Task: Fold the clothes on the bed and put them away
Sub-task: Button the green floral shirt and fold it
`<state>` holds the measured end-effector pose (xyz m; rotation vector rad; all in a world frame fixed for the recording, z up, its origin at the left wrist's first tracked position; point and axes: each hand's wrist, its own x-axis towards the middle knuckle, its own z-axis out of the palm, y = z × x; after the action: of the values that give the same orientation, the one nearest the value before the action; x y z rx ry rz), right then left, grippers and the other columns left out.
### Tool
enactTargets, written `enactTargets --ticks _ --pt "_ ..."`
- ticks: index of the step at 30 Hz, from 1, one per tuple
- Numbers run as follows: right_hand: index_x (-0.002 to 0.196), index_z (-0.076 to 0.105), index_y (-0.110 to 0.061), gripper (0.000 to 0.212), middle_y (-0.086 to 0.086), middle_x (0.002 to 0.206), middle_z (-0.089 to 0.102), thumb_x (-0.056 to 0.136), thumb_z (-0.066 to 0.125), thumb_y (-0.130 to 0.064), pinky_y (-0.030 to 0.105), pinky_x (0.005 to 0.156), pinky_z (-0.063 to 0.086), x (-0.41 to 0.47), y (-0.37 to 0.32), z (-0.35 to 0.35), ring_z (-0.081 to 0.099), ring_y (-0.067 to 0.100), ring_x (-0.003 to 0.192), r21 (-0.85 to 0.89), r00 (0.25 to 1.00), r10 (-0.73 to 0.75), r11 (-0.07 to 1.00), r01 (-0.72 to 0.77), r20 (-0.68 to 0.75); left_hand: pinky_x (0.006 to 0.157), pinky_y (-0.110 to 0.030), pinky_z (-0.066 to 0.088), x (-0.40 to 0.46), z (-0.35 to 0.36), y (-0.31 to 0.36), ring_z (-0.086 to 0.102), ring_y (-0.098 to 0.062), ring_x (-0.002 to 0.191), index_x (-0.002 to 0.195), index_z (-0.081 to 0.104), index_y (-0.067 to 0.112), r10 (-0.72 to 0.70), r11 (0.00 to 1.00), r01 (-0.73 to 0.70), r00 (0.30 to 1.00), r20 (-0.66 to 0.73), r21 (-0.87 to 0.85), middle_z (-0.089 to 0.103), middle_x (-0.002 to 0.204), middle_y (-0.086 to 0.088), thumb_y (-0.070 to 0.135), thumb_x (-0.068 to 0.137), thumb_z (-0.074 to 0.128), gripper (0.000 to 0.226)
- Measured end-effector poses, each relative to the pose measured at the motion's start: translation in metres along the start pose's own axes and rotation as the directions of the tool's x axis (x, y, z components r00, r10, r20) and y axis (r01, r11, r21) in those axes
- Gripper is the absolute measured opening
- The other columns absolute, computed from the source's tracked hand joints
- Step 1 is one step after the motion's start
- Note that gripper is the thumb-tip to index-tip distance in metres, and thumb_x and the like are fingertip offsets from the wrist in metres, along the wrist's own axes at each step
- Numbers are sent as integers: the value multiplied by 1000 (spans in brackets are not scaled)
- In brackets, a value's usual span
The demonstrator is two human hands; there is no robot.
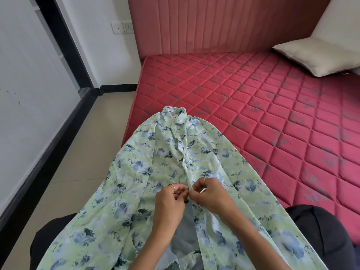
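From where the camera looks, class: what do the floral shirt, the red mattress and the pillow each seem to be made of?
Floral shirt: thin, light woven fabric, perhaps a chiffon-like synthetic; it drapes softly and looks slightly sheer. Both hands pinch its front placket.
Red mattress: quilted cloth cover with a faint sheen; diamond stitching shows.
Pillow: smooth cream fabric, satin-like by its gloss, though uncertain.

Green floral button-front shirt point(161, 172) spread over near left corner of red quilted mattress point(263, 114) – collar end farthest away, hem end nearest, draped across person's dark-trousered knees point(319, 234). Left hand point(171, 199) and right hand point(210, 193) side by side on shirt's front placket, fingertips touching at centre. Cream pillow point(315, 57) at far right on mattress, against pink padded headboard point(224, 22) behind. Beige tiled floor point(81, 152) left of mattress – white wall socket plate point(122, 27) left of headboard.
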<state>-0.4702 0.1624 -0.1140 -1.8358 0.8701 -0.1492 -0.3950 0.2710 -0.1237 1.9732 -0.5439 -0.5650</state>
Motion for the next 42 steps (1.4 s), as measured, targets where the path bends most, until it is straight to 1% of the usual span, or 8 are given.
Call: enactTargets --ticks 4,10,15,21,30,34,39,42 --pt "71 62 -14 10 1 69 63 78 70 -15 19 50 42 -1 -3 3 54 10 55 -29 999 -41 999 40 -28 70 -16 55 3 0 -3 69 -6 76 99 72 10 -68 990 68 998 7 -119 71 80 5 0 87 66 17" --pt "69 49 -12 18 0 58 49 82 62 -10 17 46 31 -4 -5 8 40 12 51 -115 987 -142 984 133 -71 66 -20 55 4 2 -1 70 -16 74 85 68 12 -224 892 217 974 29 -397 72 81 -10 -6 88 61 20" --pt "77 56 -2 14 7 64 53 84 61 -13 26 52 34 -6 -2 14 40 14 56 -227 967 -227 954 198 -112 66 -20 54 4 2 -4 71 -16 76 88 71 9 -222 879 218 974 42 -425 73 82 -10 -3 89 62 14" --pt "82 64 -7 11 8 73 67 87 64 -18 29 59 48 -9 0 14 62 22 67 -134 970 -204 973 186 -136 63 -18 54 4 0 -2 68 -12 66 82 71 11 -236 847 229 971 45 -480 72 77 -11 -4 88 63 17" --pt "79 69 -7 21 -3 70 69 93 59 -19 22 58 51 -19 -9 19 64 5 65 -32 955 -237 971 236 -177 59 -18 52 6 -2 2 67 -14 67 88 71 7 -261 823 242 965 37 -514 73 80 -15 -1 89 63 12" --pt "64 51 0 40 3 52 43 98 51 -21 25 49 31 -14 -7 20 34 9 46 31 972 -152 987 160 -180 55 -13 50 5 -2 1 63 -7 58 90 69 9 -267 825 224 964 -8 -519 70 72 -7 0 88 64 11" --pt "74 70 -11 17 -5 61 63 90 65 -16 33 63 54 -2 -3 18 56 9 54 208 992 8 978 19 -127 54 -13 49 4 -4 -1 66 -7 59 88 72 6 -255 837 216 967 -10 -502 73 72 -8 3 87 67 6" --pt "78 70 -10 12 2 71 69 87 68 -18 35 69 60 0 -3 19 65 14 61 221 993 46 975 -20 -111 57 -15 51 5 -5 -3 68 -10 64 83 73 10 -246 847 218 969 6 -486 75 74 -6 4 87 67 10"
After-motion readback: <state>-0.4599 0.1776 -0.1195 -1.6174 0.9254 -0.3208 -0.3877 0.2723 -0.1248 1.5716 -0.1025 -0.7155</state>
